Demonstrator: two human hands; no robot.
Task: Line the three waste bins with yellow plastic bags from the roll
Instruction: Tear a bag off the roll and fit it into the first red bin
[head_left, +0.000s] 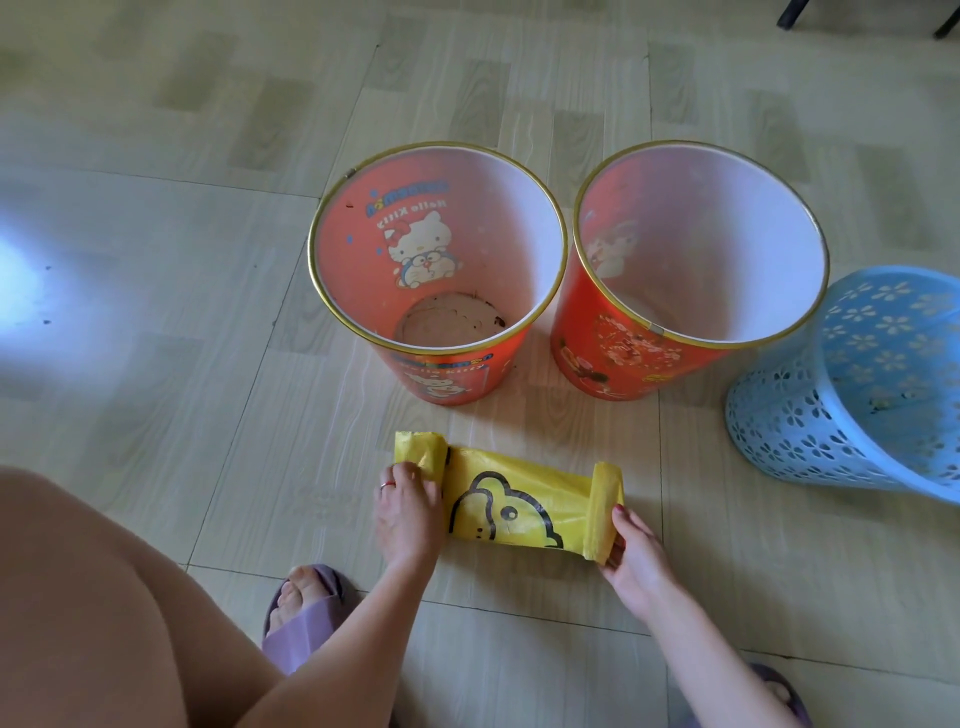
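A strip of yellow plastic bags (511, 501) with a black cartoon print lies partly unrolled on the floor. My left hand (408, 512) presses down on its left rolled end (418, 449). My right hand (636, 553) grips the roll (605, 506) at the right end. Behind the strip stand two red cartoon bins with gold rims, one on the left (441, 364) and one in the middle (613, 358). A blue perforated bin (810, 415) stands at the right edge. None of the three bins has a bag inside.
The floor is pale tile with wood-grain patches. My bent knee (104, 597) fills the lower left, with a purple slipper (306, 618) beside it and another slipper (779, 691) at the lower right. Dark furniture legs (789, 15) show at the top right.
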